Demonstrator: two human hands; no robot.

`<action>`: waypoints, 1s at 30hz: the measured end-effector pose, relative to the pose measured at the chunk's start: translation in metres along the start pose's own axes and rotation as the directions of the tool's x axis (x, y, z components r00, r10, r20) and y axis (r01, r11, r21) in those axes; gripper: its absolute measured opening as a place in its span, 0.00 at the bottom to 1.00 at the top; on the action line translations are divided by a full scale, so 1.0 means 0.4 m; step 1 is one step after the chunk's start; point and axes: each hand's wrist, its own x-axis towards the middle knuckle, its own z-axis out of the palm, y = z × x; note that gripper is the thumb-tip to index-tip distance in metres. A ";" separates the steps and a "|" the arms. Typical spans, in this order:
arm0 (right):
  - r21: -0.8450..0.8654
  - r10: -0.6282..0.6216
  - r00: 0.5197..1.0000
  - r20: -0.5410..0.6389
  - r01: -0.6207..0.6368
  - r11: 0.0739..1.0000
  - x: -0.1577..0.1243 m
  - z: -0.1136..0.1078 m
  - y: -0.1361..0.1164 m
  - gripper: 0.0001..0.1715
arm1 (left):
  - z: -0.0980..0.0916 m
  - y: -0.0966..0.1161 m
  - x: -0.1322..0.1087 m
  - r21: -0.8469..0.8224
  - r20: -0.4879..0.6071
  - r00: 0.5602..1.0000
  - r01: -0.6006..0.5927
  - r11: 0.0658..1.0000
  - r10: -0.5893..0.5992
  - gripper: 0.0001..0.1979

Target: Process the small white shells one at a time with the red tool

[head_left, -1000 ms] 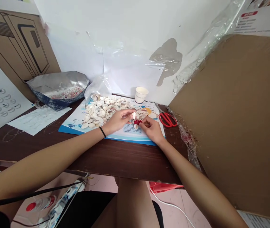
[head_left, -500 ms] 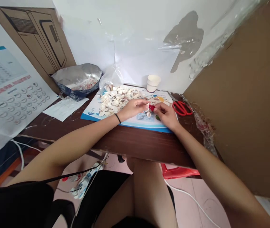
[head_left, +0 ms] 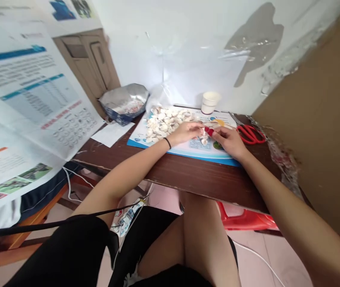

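My left hand and my right hand meet over a blue-edged printed sheet on a dark wooden table. Between the fingertips of both hands sits a small red piece, with a white shell just below it. Both hands are pinched closed around these small parts. A heap of pale seashells lies on the sheet just left of my left hand.
Red scissors lie right of my right hand. A white paper cup stands by the wall. A foil bag and a paper slip sit at left. Cardboard walls the right side. A red stool is under the table.
The view has swung left and down, showing more of the posters and my lap. My hands have stayed pinched together at the same spot on the sheet.
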 end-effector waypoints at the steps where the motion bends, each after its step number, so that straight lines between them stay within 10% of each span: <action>1: -0.014 -0.008 1.000 0.007 0.009 1.000 -0.001 0.003 0.004 0.24 | 0.000 -0.003 0.001 -0.009 0.006 1.000 -0.003 1.000 0.003 0.19; 30: -0.105 0.008 0.998 0.060 -0.002 0.994 -0.008 0.000 0.016 0.24 | -0.002 -0.033 0.006 -0.033 0.087 0.994 -0.062 0.998 0.064 0.17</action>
